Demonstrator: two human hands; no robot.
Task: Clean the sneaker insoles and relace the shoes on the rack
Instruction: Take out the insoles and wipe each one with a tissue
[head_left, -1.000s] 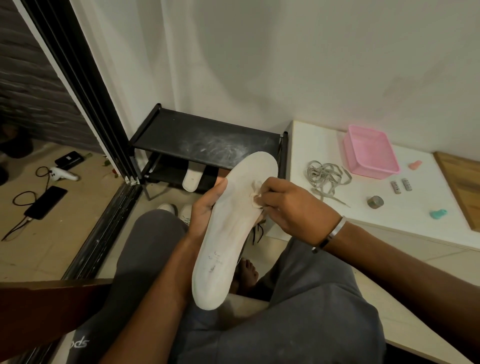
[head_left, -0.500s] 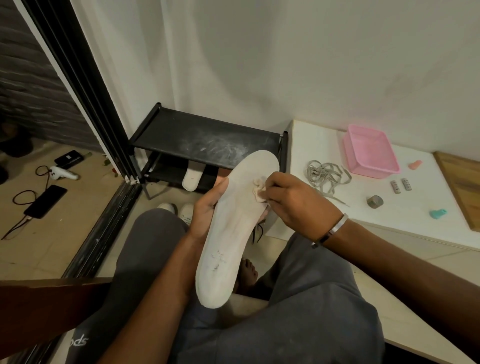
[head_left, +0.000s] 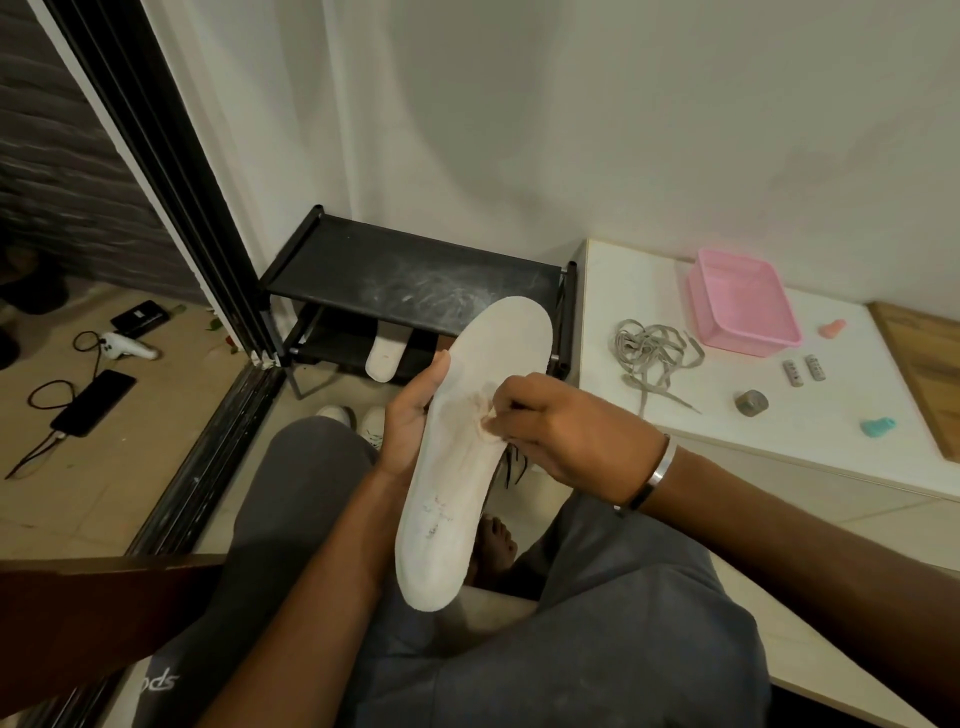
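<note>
Your left hand (head_left: 410, 415) grips the white insole (head_left: 467, 452) by its left edge, holding it up over your lap. Your right hand (head_left: 561, 431) pinches a small wad of cloth (head_left: 485, 423) against its middle. A second insole (head_left: 384, 353) lies on the black rack's (head_left: 415, 280) lower shelf; grey laces (head_left: 652, 353) sit on the worktop (head_left: 727, 410) to the right.

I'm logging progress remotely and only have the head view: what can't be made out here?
- Wiping material: the right hand covers it; only a pale scrap shows against the insole.
- Sneakers: only the toes show, behind the knee and left hand.
- Second insole: upper part hidden by the rack's top shelf.
- Insole heel marks: too small to read.
</note>
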